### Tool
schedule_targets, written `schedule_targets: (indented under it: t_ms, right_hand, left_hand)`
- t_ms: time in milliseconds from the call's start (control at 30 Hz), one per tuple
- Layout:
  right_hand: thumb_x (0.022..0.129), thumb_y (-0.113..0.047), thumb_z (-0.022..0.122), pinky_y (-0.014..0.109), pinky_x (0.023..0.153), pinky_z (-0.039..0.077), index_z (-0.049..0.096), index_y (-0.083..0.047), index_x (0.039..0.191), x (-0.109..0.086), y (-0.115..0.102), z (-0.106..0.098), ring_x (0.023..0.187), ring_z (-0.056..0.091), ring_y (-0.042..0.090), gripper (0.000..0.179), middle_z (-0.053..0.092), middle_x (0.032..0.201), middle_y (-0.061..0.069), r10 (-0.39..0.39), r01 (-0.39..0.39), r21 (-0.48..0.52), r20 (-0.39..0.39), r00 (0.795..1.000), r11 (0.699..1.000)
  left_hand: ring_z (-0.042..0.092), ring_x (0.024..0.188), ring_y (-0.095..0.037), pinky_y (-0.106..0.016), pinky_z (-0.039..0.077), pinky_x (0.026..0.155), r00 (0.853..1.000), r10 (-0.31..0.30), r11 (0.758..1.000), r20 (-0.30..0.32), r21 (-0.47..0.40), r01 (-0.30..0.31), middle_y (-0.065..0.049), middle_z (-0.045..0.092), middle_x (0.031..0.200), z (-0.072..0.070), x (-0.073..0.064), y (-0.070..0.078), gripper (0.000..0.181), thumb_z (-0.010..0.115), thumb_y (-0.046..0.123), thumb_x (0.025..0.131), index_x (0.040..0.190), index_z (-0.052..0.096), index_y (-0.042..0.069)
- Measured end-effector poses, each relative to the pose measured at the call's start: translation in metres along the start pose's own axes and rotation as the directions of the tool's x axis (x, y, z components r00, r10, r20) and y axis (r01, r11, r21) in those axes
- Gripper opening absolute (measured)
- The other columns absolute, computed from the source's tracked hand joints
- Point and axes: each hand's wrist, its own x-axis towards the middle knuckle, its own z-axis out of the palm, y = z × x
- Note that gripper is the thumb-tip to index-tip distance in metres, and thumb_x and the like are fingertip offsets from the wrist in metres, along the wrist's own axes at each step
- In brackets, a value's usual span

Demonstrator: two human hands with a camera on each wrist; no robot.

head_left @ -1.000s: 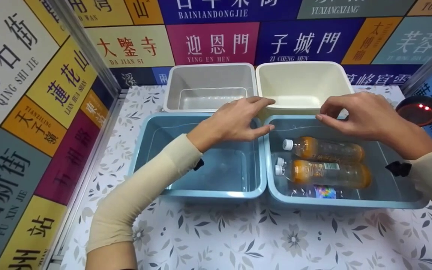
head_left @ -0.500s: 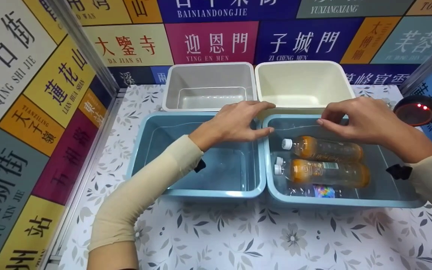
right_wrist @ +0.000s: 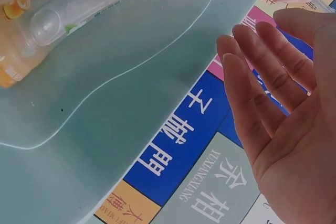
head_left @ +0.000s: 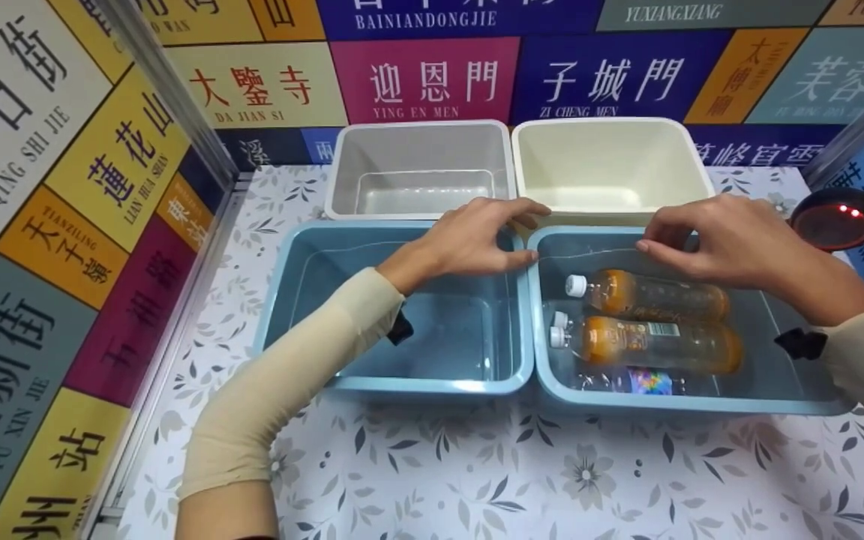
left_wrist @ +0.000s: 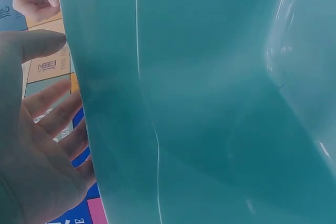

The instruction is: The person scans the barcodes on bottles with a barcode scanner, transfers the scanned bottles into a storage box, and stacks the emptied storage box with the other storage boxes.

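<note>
My left hand (head_left: pixel 469 238) hovers over the right end of the left blue bin (head_left: pixel 402 386), thumb and fingers spread apart and holding nothing. Its palm and loosely bent fingers also show in the left wrist view. My right hand (head_left: pixel 724 236) is above the far side of the right blue bin (head_left: pixel 687 405), its fingers loosely bent and nothing held. Inside that bin lie an orange-ended bottle (head_left: pixel 657 296), another such bottle (head_left: pixel 661 345) nearer me, and a clear bottle with a colourful label (head_left: pixel 649 381) by the front wall. The bottles lie on their sides, white caps to the left.
Behind the blue bins stand a grey bin (head_left: pixel 424 165) and a cream bin (head_left: pixel 612 161). A black round device (head_left: pixel 837 217) with red lights is at the right. Sign-covered panels (head_left: pixel 424 82) wall the back and sides of the flower-patterned table (head_left: pixel 477 472).
My left thumb and fingers have shifted very slightly. The right hand stays in place over its bin, and the bottles have not moved.
</note>
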Motion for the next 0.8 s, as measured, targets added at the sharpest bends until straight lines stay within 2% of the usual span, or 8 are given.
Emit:
schedule_targets:
  t_ms: [133, 300, 400, 533, 667, 800]
  right_hand:
    - [0.092, -0.054, 0.065, 0.042, 0.064, 0.058, 0.073, -0.029, 0.095, -0.004, 0.001, 0.003, 0.078, 0.071, 0.018, 0.026, 0.077, 0.088, -0.005, 0.011, -0.012, 0.032, 0.017, 1.0, 0.999]
    - [0.092, -0.051, 0.068, 0.036, 0.063, 0.055, 0.071, -0.032, 0.096, -0.008, 0.002, 0.008, 0.081, 0.072, 0.016, 0.02, 0.076, 0.089, -0.007, 0.013, -0.014, 0.036, 0.034, 0.999, 0.999]
    - [0.092, -0.051, 0.068, 0.04, 0.066, 0.056, 0.072, -0.031, 0.099, -0.01, 0.002, 0.011, 0.085, 0.073, 0.018, 0.021, 0.077, 0.093, -0.006, 0.01, -0.012, 0.034, 0.036, 0.999, 0.999]
    - [0.092, -0.055, 0.066, 0.05, 0.072, 0.057, 0.073, -0.03, 0.107, -0.012, 0.002, 0.012, 0.092, 0.073, 0.024, 0.03, 0.078, 0.102, -0.002, 0.019, -0.021, 0.029, 0.056, 0.998, 0.999]
    - [0.091, -0.053, 0.068, 0.052, 0.073, 0.057, 0.073, -0.028, 0.113, -0.012, 0.002, 0.012, 0.089, 0.073, 0.025, 0.034, 0.076, 0.107, 0.0, 0.019, -0.021, 0.014, 0.077, 0.997, 1.0]
    - [0.089, -0.048, 0.072, 0.056, 0.078, 0.057, 0.073, -0.026, 0.117, -0.012, 0.003, 0.013, 0.094, 0.073, 0.029, 0.036, 0.075, 0.113, 0.003, 0.015, -0.017, 0.017, 0.099, 0.995, 1.0]
  left_hand:
    - [0.06, 0.12, -0.004, -0.033, 0.047, 0.105, 1.0, -0.003, 1.0, 0.011, -0.021, 0.003, 0.013, 0.063, 0.137, 0.003, 0.0, 0.0, 0.06, 0.064, 0.054, 0.089, 0.143, 0.052, 0.033]
    - [0.059, 0.118, -0.003, -0.031, 0.048, 0.103, 1.0, 0.008, 1.0, 0.016, -0.02, -0.008, 0.014, 0.063, 0.135, 0.006, -0.001, 0.001, 0.056, 0.065, 0.055, 0.088, 0.139, 0.056, 0.034]
    - [0.06, 0.117, -0.002, -0.029, 0.048, 0.102, 1.0, 0.015, 1.0, 0.011, -0.015, -0.015, 0.014, 0.064, 0.133, 0.007, -0.001, 0.0, 0.055, 0.065, 0.056, 0.088, 0.137, 0.059, 0.033]
    - [0.059, 0.116, -0.002, -0.028, 0.047, 0.101, 1.0, 0.013, 1.0, 0.007, -0.017, -0.013, 0.013, 0.065, 0.133, 0.008, -0.001, 0.0, 0.059, 0.066, 0.063, 0.085, 0.136, 0.06, 0.033]
    - [0.057, 0.118, -0.002, -0.029, 0.046, 0.102, 1.0, -0.01, 0.999, 0.008, -0.03, 0.01, 0.014, 0.063, 0.134, 0.007, -0.001, -0.001, 0.068, 0.066, 0.072, 0.08, 0.137, 0.058, 0.035]
    - [0.057, 0.121, -0.002, -0.028, 0.045, 0.103, 1.0, -0.021, 0.999, 0.002, -0.043, 0.021, 0.015, 0.063, 0.135, 0.007, 0.0, -0.002, 0.071, 0.068, 0.074, 0.078, 0.136, 0.058, 0.036]
